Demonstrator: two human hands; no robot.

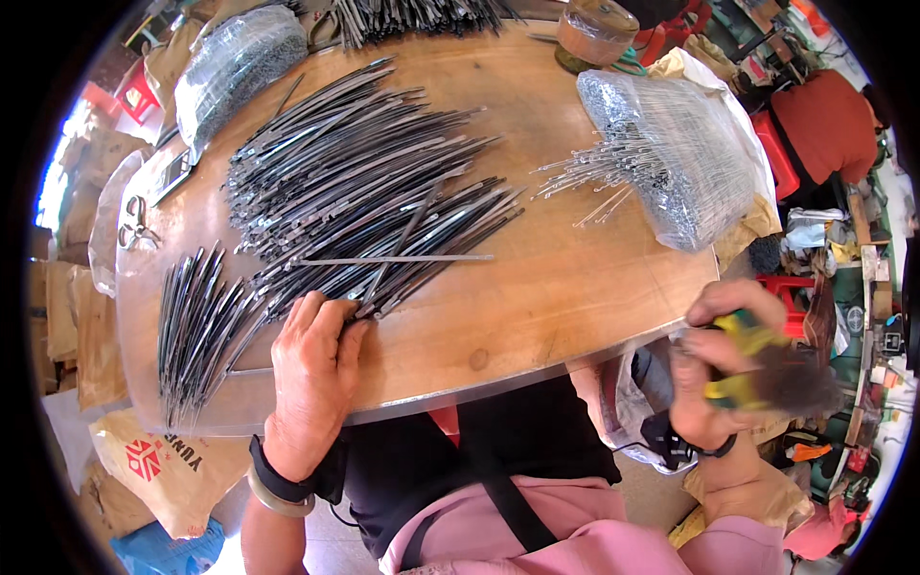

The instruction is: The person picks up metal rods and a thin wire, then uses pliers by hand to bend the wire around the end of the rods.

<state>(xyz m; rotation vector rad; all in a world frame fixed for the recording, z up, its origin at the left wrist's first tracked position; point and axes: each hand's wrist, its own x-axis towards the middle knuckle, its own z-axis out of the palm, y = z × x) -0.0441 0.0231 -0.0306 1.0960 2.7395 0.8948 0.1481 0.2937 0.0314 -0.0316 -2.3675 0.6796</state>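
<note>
- We see a round wooden table [575, 287] with a metal rim filling the middle of the frame.
- A wide heap of thin dark metal rods [355, 182] covers its upper left part; a smaller bunch [192, 326] lies at the lower left.
- Our left hand [311, 369] rests flat at the heap's lower end, fingertips touching rod ends; its grip is loose, closed on nothing.
- Our right hand [724, 369], off the table at right, is blurred, its grip closed around a yellow-green tool [743, 359].
- Clear bags of silvery wires [671, 158] lie at upper right; scissors [134, 225] at left.
- Paper sacks [163, 470] crowd the floor.
</note>
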